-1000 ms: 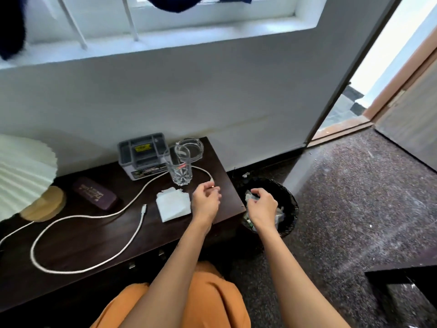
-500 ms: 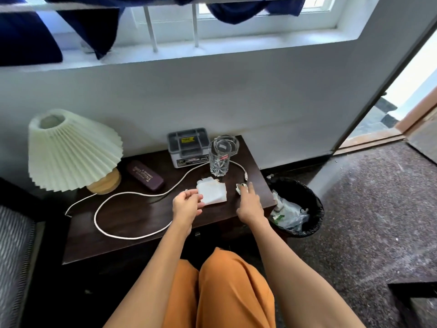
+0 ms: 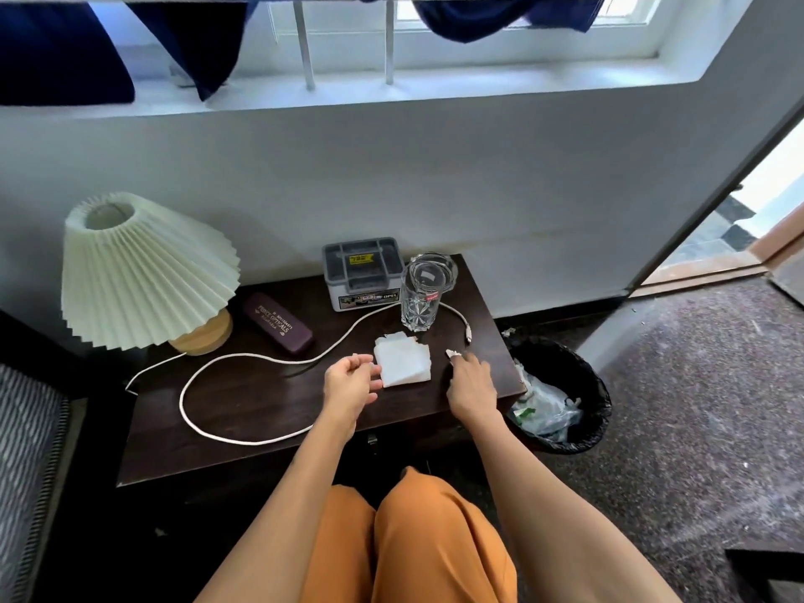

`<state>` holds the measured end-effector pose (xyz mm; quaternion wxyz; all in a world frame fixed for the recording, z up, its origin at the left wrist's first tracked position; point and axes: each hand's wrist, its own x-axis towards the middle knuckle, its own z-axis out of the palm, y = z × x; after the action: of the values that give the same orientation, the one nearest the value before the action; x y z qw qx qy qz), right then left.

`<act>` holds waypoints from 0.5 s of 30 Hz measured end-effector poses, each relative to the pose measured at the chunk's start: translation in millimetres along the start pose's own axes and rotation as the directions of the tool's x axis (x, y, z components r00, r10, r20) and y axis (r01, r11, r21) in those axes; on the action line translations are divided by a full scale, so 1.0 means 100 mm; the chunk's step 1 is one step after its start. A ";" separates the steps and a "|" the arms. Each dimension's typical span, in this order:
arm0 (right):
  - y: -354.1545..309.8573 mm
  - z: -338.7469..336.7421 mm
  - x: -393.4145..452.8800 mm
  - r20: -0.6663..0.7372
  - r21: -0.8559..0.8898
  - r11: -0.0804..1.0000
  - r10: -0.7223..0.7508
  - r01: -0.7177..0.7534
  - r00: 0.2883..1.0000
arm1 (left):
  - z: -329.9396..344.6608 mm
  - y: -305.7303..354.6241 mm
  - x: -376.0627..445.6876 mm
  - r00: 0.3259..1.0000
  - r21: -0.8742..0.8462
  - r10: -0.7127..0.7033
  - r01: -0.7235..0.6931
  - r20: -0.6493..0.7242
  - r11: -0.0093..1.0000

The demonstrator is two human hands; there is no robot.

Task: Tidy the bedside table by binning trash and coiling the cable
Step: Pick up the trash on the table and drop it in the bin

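A long white cable [image 3: 182, 400] lies in a loose loop across the dark bedside table [image 3: 243, 398]; it runs behind the glass, and its plug end [image 3: 468, 335] rests near the right edge. A crumpled white tissue [image 3: 402, 364] lies at the front middle. My left hand [image 3: 350, 385] hovers at the tissue's left edge, fingers loosely curled and holding nothing. My right hand [image 3: 470, 385] rests on the table to the right of the tissue, its fingertips at a small white scrap [image 3: 452, 352]. A black bin [image 3: 602, 398] stands on the floor to the right of the table, with plastic trash inside.
A pleated lamp [image 3: 143, 272] stands at the table's left, beside a maroon glasses case [image 3: 278, 322]. At the back are a grey box [image 3: 362, 272], a cut drinking glass [image 3: 420, 298] and a glass ashtray [image 3: 443, 265]. My knees in orange trousers [image 3: 413, 541] are below the table.
My right hand left the bin and came over to the table by the small scrap. My left hand moved from the cable's end to the tissue's left edge. The view swung left.
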<state>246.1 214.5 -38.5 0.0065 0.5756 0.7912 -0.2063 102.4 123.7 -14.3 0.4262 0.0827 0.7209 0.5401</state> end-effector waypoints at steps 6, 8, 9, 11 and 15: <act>0.13 0.02 0.04 -0.118 0.151 0.985 0.097 -0.079 0.988 | 0.16 -0.06 0.01 0.998 0.144 0.051 -0.055 0.033 0.988; 0.19 0.01 0.04 -0.139 0.203 0.975 0.123 -0.093 0.983 | 0.28 -0.08 0.01 0.990 0.272 0.115 -0.132 0.076 0.953; 0.21 0.01 0.04 -0.148 0.224 0.969 0.138 -0.103 0.979 | 0.35 -0.09 0.01 0.980 0.354 0.172 -0.198 0.102 0.914; 0.25 0.01 0.04 -0.154 0.235 0.965 0.154 -0.115 0.976 | 0.51 -0.08 -0.02 0.939 0.477 0.289 -0.345 0.189 0.808; 0.31 0.01 0.05 -0.158 0.254 0.962 0.142 -0.099 0.977 | 0.89 -0.06 -0.03 0.800 0.601 0.412 -0.600 0.437 0.528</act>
<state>272.8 226.7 -50.6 -0.1214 0.6351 0.7207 -0.2499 168.7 182.2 -23.0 0.2665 0.5131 0.7578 0.3024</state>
